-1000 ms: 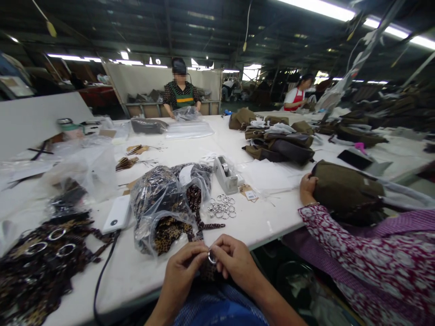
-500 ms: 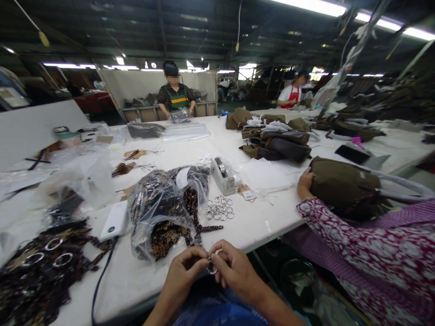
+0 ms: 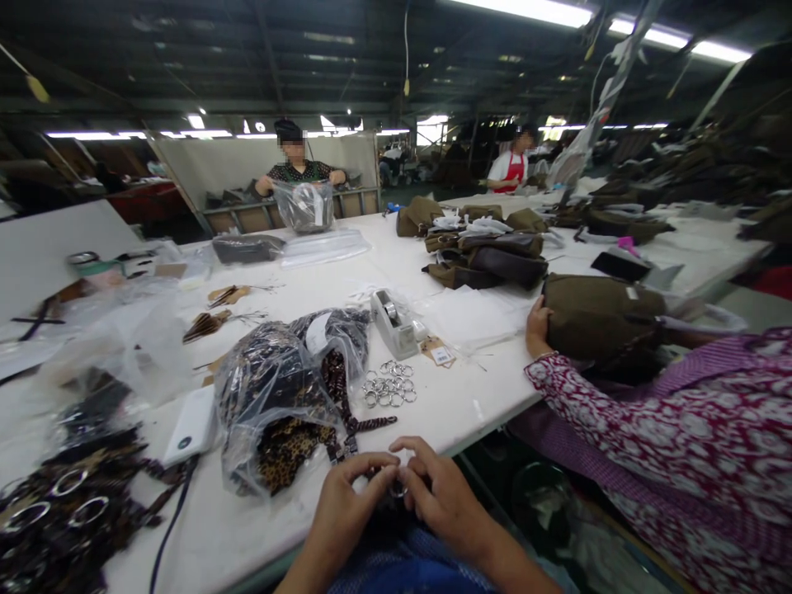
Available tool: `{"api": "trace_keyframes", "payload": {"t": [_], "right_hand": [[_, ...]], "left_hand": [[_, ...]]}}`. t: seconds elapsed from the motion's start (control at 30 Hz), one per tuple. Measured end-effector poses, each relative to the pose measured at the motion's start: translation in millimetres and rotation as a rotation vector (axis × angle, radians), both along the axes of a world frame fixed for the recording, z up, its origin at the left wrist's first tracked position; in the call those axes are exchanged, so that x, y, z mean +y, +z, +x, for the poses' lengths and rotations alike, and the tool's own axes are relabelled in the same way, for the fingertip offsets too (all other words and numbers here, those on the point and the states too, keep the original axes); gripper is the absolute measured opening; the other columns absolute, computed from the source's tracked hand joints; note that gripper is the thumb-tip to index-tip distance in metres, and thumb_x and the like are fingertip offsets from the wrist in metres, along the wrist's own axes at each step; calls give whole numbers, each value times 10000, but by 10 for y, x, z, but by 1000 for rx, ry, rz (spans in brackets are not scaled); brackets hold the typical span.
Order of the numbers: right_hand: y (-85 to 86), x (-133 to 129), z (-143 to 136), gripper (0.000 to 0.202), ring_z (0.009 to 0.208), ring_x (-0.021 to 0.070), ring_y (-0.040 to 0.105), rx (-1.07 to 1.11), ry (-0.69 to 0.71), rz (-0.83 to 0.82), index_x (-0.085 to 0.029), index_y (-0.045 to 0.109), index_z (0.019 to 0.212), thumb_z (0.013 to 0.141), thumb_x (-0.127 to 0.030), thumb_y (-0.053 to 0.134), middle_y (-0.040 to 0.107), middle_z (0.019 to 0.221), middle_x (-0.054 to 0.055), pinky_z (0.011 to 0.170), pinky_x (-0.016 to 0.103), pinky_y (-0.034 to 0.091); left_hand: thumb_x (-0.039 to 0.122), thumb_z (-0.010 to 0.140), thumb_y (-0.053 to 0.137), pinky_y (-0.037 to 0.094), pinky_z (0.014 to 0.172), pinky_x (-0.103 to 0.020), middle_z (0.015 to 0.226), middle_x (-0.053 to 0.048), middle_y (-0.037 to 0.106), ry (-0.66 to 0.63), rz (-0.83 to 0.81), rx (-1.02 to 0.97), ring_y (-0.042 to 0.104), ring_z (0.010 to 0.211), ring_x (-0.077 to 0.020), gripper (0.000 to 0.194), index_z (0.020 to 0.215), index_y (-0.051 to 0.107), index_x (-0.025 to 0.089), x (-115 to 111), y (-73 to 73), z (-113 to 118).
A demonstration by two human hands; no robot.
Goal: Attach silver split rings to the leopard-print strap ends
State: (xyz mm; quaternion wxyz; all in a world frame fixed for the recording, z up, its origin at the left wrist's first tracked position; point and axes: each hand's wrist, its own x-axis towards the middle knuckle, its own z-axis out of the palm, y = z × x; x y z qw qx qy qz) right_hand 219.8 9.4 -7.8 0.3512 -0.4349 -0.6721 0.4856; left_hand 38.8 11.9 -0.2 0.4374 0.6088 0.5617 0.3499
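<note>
My left hand [image 3: 350,499] and my right hand [image 3: 444,502] meet at the table's front edge, above my lap. Both have thumb and fingers pinched together around a small silver metal ring [image 3: 399,490], which is mostly covered by the fingertips. Just beyond them lies a loose group of similar metal rings [image 3: 389,386]. A leopard-print bag in clear plastic [image 3: 272,412] sits to the left of these, and a dark patterned strap [image 3: 374,423] sticks out from it toward the rings.
A grey tape dispenser [image 3: 394,326] stands behind the rings, near a paper tag [image 3: 440,355]. At left are a white power bank [image 3: 190,425] with a cable and a pile of patterned straps [image 3: 68,528]. A neighbour's hand [image 3: 538,326] holds an olive bag [image 3: 603,318] at right.
My hands have shifted slightly right in view, still pinched together, and the ring is now more hidden. Across the table, a co-worker has raised a plastic-wrapped bag. The whole view has shifted.
</note>
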Motion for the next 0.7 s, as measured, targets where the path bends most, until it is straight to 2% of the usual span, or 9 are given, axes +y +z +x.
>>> {"api": "trace_keyframes", "payload": {"t": [0.1, 0.2, 0.27, 0.33, 0.4, 0.47, 0.7], "right_hand": [[-46, 17, 48, 283, 479, 110, 518, 45, -48, -45, -232, 514, 1219, 985, -374, 442, 567, 593, -71, 534, 202, 416], [-90, 39, 81, 268, 464, 116, 559, 89, -121, -84, -224, 528, 1153, 972, -411, 463, 601, 601, -63, 535, 209, 445], [-115, 56, 104, 244, 482, 126, 600, 96, -170, -101, -212, 554, 1063, 960, -423, 485, 633, 611, -45, 551, 217, 462], [-137, 77, 127, 246, 486, 132, 618, 101, -206, -114, -202, 575, 986, 951, -434, 500, 655, 615, -30, 545, 219, 464], [-157, 102, 148, 265, 474, 130, 613, 119, -237, -114, -195, 587, 949, 942, -449, 513, 661, 613, -22, 527, 217, 456], [-174, 132, 160, 286, 461, 125, 602, 146, -276, -112, -192, 590, 942, 935, -469, 519, 657, 607, -21, 507, 213, 446], [-169, 262, 96, 356, 417, 109, 560, 224, -334, -164, -189, 574, 892, 888, -544, 554, 640, 579, -26, 446, 201, 403]], "left_hand": [[366, 856, 615, 484, 976, -391, 1136, -103, 732, -70, 112, 43, 647, 1096, -279, 227, 866, 799, 234, 161, -51, 46], [348, 923, 523, 483, 969, -377, 1155, -97, 720, -77, 231, 241, 640, 1095, -247, 284, 1020, 764, 234, 421, -133, 73], [304, 903, 560, 467, 968, -388, 1135, -89, 725, -71, 287, 383, 626, 1087, -252, 265, 1093, 729, 232, 604, -200, 95], [242, 837, 641, 450, 959, -390, 1063, -77, 741, -97, 303, 451, 617, 1060, -262, 205, 1012, 748, 236, 748, -254, 119], [190, 785, 679, 452, 923, -365, 929, -64, 752, -136, 306, 463, 627, 994, -255, 110, 842, 763, 233, 836, -277, 131], [181, 782, 672, 464, 882, -346, 864, -55, 749, -164, 314, 458, 642, 935, -243, 100, 761, 755, 232, 875, -260, 115], [338, 886, 566, 496, 919, -350, 1002, -67, 772, -162, 352, 314, 686, 975, -234, 228, 956, 751, 224, 797, -23, -70]]}}
